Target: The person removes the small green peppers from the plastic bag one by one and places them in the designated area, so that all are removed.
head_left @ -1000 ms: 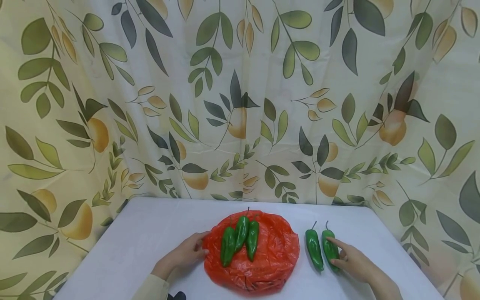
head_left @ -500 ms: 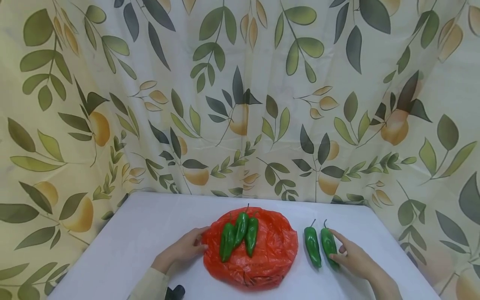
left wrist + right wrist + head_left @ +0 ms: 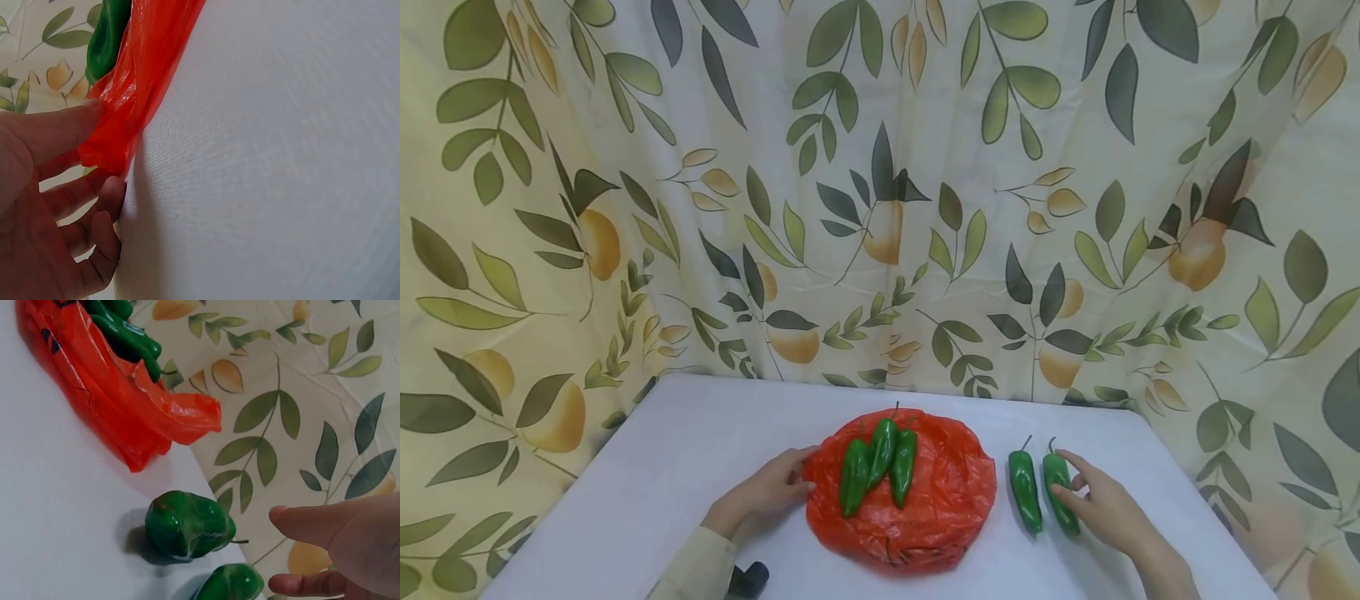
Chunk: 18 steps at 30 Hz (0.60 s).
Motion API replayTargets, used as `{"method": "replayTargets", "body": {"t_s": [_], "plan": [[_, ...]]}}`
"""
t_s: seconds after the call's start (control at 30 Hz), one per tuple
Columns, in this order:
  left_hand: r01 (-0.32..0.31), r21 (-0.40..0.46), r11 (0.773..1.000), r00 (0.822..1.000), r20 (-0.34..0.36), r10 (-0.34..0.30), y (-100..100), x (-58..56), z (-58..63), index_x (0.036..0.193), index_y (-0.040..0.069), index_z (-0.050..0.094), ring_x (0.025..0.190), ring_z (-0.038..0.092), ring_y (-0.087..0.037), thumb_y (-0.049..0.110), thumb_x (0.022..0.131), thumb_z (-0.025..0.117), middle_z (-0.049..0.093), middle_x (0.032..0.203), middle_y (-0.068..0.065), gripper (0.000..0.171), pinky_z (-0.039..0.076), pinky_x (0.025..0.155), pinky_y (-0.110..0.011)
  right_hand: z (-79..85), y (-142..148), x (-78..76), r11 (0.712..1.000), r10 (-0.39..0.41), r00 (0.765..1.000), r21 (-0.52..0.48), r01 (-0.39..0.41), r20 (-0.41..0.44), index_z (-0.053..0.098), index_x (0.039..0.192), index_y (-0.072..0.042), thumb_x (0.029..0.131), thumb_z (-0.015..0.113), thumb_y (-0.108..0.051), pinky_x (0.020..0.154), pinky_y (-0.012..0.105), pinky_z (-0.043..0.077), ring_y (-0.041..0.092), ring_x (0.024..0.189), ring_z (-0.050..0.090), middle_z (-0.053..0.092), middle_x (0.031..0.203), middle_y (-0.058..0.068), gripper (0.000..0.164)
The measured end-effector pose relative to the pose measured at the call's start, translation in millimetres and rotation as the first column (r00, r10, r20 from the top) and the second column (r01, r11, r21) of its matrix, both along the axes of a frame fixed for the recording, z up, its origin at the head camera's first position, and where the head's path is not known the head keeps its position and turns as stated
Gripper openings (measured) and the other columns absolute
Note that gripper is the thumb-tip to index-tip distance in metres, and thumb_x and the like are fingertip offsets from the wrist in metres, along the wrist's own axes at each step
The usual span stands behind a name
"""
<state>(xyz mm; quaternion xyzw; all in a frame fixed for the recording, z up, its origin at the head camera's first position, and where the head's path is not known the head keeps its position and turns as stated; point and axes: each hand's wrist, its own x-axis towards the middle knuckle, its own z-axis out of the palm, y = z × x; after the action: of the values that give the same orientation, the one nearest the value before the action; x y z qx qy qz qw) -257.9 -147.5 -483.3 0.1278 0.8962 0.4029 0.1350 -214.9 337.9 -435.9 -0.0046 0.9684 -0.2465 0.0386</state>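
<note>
Pale cloth [image 3: 977, 283] printed with leaves and orange fruit hangs behind and beside a white table [image 3: 715, 425]. On this table sits a crumpled red plastic bag [image 3: 940, 525], with three green peppers [image 3: 882, 454] lying close together on the left part of it. At the bag's left edge is the left hand [image 3: 767, 487], its thumb on one side of the red plastic and fingers on the other, pinching the rim; the nearest pepper lies just beyond. To the bag's right, well apart from the left hand, two more green peppers lie side by side on the table: an inner pepper [image 3: 1026, 492] and an outer pepper [image 3: 1057, 473]. The right hand [image 3: 1108, 508] is at the outer pepper's right side, thumb and forefinger spread apart, their tips at the pepper; whether they touch it, I cannot tell. Beside the left sleeve [image 3: 696, 567] is a small black object [image 3: 749, 579].
</note>
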Motion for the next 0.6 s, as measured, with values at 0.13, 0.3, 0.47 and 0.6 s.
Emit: {"method": "replayTargets", "body": {"t_s": [0.13,0.3,0.47,0.6], "plan": [[0.001,-0.009,1.0,1.0,-0.004,-0.001,-1.4,-1.6,-1.4,0.152,0.016,0.047,0.119,0.055,-0.025,0.023,0.093,0.072,0.056,0.142,-0.01,0.064,0.052,0.101,-0.054,6.9,-11.1,-0.8,1.0,-0.001,1.0,0.002,0.001,-0.003,0.039,0.15,0.0,0.098,0.064,-0.033,0.062,0.03,0.047,0.016,0.078,0.057,0.065,0.099,0.01,0.067],[0.011,-0.01,1.0,1.0,-0.01,-0.011,-1.6,-4.1,-1.6,0.152,0.017,0.046,0.116,0.055,-0.023,0.025,0.094,0.071,0.058,0.137,-0.008,0.064,0.052,0.1,-0.053,13.2,-29.5,-1.0,1.0,0.01,1.0,-0.011,-0.01,-0.019,0.041,0.149,-0.001,0.098,0.064,-0.029,0.063,0.03,0.049,0.017,0.077,0.055,0.065,0.099,0.009,0.063],[0.031,-0.015,0.999,0.999,-0.022,-0.031,-2.2,-5.1,-2.1,0.152,0.017,0.046,0.113,0.054,-0.022,0.026,0.094,0.071,0.059,0.133,-0.007,0.064,0.053,0.098,-0.052,14.9,-50.9,-0.7,0.999,0.029,0.999,-0.044,-0.03,-0.035,0.046,0.148,-0.005,0.097,0.067,-0.03,0.063,0.027,0.05,0.016,0.078,0.055,0.067,0.101,0.009,0.06],[0.032,-0.021,0.999,0.999,-0.021,-0.033,-3.3,-3.9,-2.4,0.152,0.016,0.046,0.11,0.054,-0.021,0.024,0.094,0.071,0.059,0.13,-0.007,0.064,0.053,0.096,-0.051,17.0,-65.7,-1.1,0.995,0.049,0.997,-0.083,-0.054,-0.06,0.049,0.147,-0.007,0.096,0.068,-0.026,0.063,0.024,0.052,0.016,0.079,0.056,0.068,0.101,0.008,0.057]]}}
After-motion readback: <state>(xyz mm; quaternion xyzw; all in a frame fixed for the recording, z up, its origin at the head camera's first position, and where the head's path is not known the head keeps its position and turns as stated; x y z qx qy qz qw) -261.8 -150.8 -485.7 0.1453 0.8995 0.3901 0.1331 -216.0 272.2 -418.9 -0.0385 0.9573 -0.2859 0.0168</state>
